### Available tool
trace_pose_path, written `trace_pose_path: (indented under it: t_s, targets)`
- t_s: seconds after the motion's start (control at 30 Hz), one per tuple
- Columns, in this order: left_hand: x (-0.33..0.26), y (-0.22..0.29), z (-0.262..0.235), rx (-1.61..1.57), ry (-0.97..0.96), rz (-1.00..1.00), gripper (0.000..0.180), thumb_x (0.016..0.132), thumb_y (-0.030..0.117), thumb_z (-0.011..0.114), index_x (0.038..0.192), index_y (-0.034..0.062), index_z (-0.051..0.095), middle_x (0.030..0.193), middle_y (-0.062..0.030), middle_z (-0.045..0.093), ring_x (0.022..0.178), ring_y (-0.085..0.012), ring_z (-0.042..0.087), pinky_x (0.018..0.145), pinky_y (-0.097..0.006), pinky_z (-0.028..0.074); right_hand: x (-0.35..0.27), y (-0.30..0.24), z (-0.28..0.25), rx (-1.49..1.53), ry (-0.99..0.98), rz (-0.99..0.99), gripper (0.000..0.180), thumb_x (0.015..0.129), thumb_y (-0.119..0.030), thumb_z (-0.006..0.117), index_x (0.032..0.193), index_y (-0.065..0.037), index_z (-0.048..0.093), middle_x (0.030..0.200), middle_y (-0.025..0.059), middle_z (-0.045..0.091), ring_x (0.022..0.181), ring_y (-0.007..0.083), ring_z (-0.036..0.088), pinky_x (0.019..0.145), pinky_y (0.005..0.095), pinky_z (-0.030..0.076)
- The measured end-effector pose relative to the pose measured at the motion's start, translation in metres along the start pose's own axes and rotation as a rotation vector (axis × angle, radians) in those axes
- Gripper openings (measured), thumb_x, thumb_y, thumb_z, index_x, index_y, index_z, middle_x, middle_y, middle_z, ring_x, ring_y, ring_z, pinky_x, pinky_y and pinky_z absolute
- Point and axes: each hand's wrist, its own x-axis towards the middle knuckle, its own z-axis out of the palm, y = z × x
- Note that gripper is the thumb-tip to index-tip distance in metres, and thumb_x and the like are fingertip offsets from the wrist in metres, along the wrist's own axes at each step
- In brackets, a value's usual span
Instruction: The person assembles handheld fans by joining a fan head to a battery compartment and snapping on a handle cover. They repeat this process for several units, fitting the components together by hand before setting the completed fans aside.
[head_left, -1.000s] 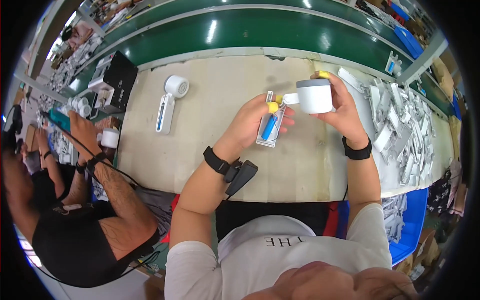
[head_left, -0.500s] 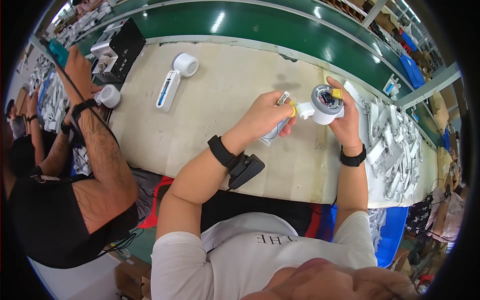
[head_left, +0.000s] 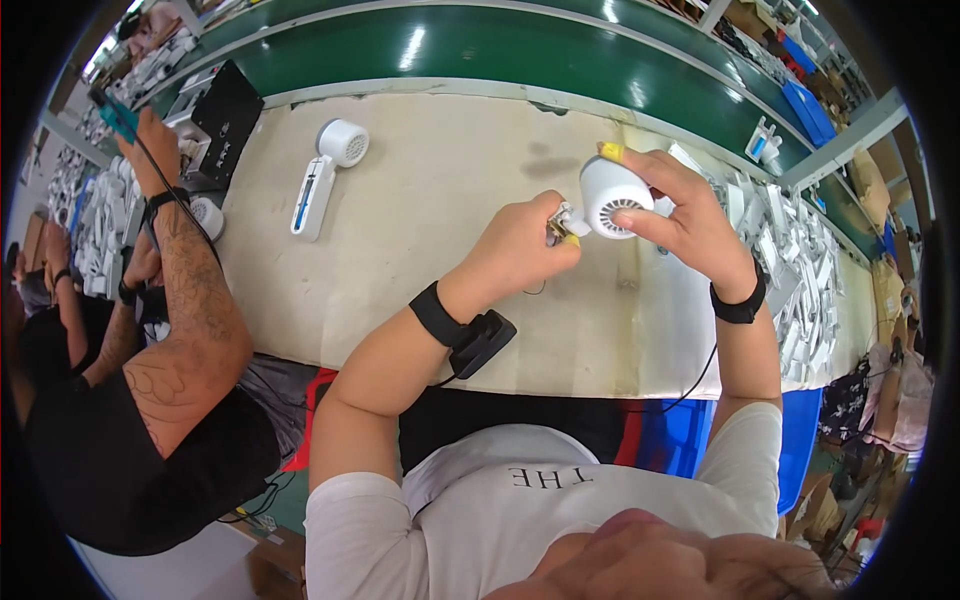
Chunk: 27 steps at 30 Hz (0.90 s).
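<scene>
I hold a small white handheld fan [head_left: 612, 195] above the beige worktable [head_left: 440, 210]. My right hand [head_left: 680, 215] grips its round head, grille facing me, a yellow cot on one fingertip. My left hand [head_left: 520, 245] is closed around the fan's handle just left of the head. Both wrists wear black bands, and a black device hangs from the left one.
A second white fan [head_left: 325, 175] lies flat at the table's left. A pile of white parts [head_left: 800, 270] covers the right end. Behind runs a green conveyor belt [head_left: 480, 45]. A co-worker's tattooed arm [head_left: 190, 290] and a black box [head_left: 225, 115] are at left.
I have turned the fan so its grille now faces me; a second ago its smooth side showed with the handle hanging down in my left hand.
</scene>
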Motion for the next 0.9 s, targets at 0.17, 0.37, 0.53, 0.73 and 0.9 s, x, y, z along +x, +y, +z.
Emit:
trace_pose_path:
  t_s: [0.17,0.37,0.53,0.73,0.9]
  targets:
    - [0.007,0.0,0.007,-0.203,-0.058,-0.035,0.023,0.072,0.015,0.059,0.085,-0.0007,0.05,0.068,-0.0073,0.056,0.059,-0.0147,0.056,0.054,-0.029,0.043,-0.001,0.016,0.002,0.043,0.104,-0.066,0.051,0.075,-0.018,0.068,0.123,-0.009,0.053,0.102,0.0083,0.057,0.091,0.0188,0.055,0.082,0.0286,0.043]
    - [0.004,-0.002,0.003,-0.388,-0.154,-0.12,0.018,0.087,0.019,0.054,0.094,0.0023,0.051,0.076,-0.0054,0.059,0.061,-0.0106,0.057,0.054,-0.024,0.046,-0.001,0.043,0.025,0.275,0.139,-0.041,0.048,0.08,-0.02,0.065,0.124,-0.008,0.051,0.11,0.008,0.057,0.098,0.0182,0.054,0.086,0.0296,0.042]
    - [-0.004,-0.002,0.011,-0.625,-0.2,-0.086,0.021,0.089,0.019,0.053,0.1,0.0009,0.053,0.086,-0.0089,0.063,0.069,-0.0128,0.061,0.061,-0.024,0.049,0.0,0.078,0.008,0.752,-0.037,0.054,0.048,0.088,-0.033,0.052,0.124,0.0,0.049,0.114,0.0078,0.058,0.101,0.0181,0.053,0.09,0.0329,0.041]
    - [0.009,-0.004,0.007,-0.889,-0.065,0.036,0.028,0.09,0.016,0.052,0.112,-0.0009,0.056,0.104,-0.0099,0.063,0.1,-0.016,0.057,0.091,-0.03,0.041,-0.016,0.205,-0.024,-0.891,0.357,0.39,0.051,0.077,-0.019,0.058,0.126,-0.01,0.046,0.123,0.0166,0.052,0.109,0.0355,0.051,0.093,0.0374,0.041]
    - [0.005,-0.004,-0.007,-0.758,-0.065,-0.013,0.03,0.089,0.019,0.054,0.112,0.0002,0.055,0.104,-0.0111,0.062,0.088,-0.0126,0.059,0.072,-0.025,0.047,0.009,0.186,-0.03,-0.801,0.083,0.63,0.059,0.073,-0.013,0.058,0.129,-0.015,0.042,0.114,0.0159,0.055,0.1,0.0361,0.054,0.086,0.0414,0.045]
